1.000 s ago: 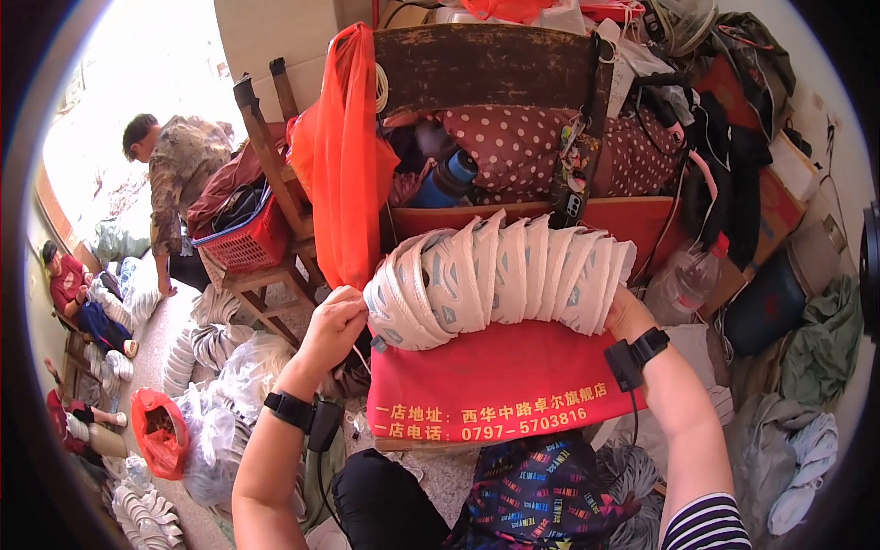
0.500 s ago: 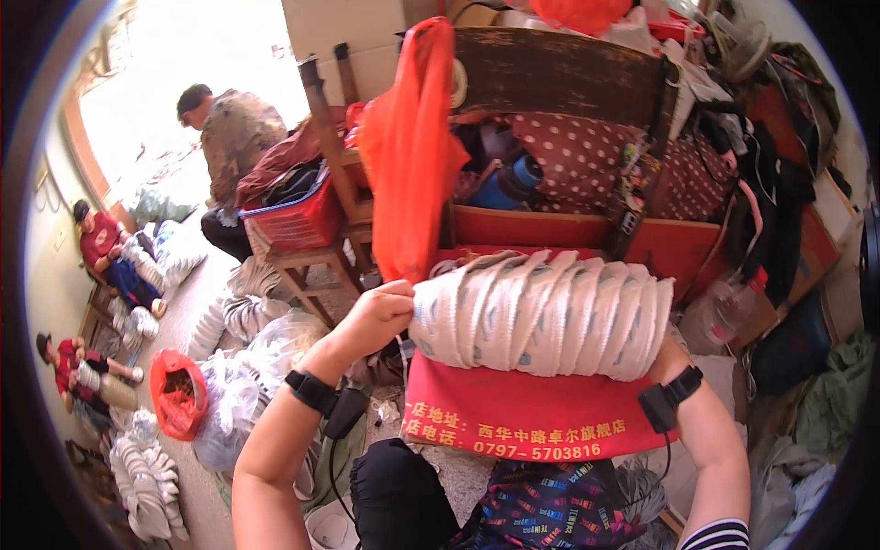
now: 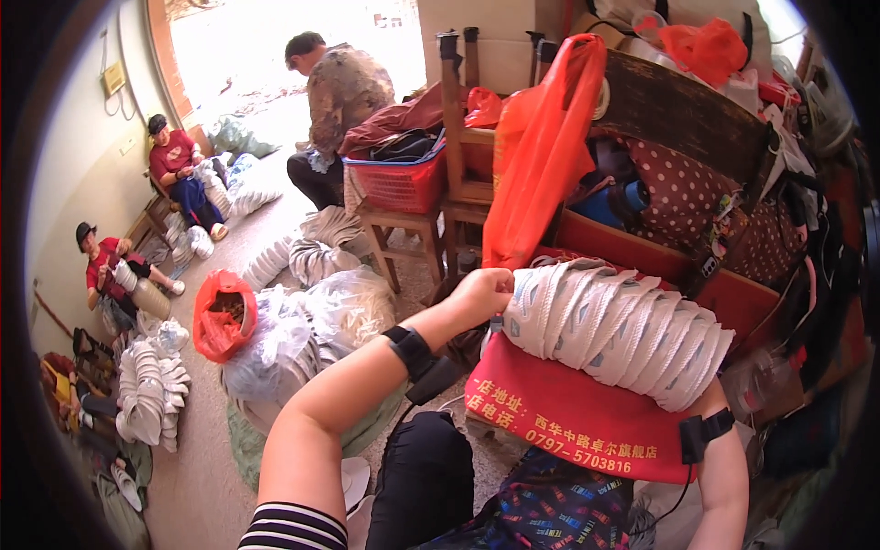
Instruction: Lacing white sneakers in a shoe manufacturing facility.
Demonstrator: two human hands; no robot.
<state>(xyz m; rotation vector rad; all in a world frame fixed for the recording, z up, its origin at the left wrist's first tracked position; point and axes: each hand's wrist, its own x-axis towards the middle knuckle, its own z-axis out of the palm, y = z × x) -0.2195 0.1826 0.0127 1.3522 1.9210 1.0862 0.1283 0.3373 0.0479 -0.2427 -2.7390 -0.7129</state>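
Observation:
Across my lap lies a long roll-like stack of nested white cloth pieces (image 3: 614, 335), with ridged stitched edges and pale blue marks. My left hand (image 3: 486, 291) is closed, its fingers pinching the near-left end of the stack. My right hand (image 3: 711, 401) is at the stack's right end, its fingers hidden behind or inside the cloth. Beneath the stack a red printed cloth (image 3: 568, 422) is spread in front of me. An orange-red plastic bag (image 3: 541, 156) hangs just beyond my left hand.
To the left are clear plastic bags (image 3: 275, 339), a red bag (image 3: 225, 312) and more white stacks (image 3: 147, 385). A wooden stool (image 3: 399, 225) bears a red basket (image 3: 399, 183). Several people sit farther left, among them one in a patterned jacket (image 3: 344, 96). A dark wooden chair back (image 3: 687, 110) stands ahead.
The view has turned left, so the stack and both hands sit farther right in it, and the stack slants more. My left hand stays at the stack's left end.

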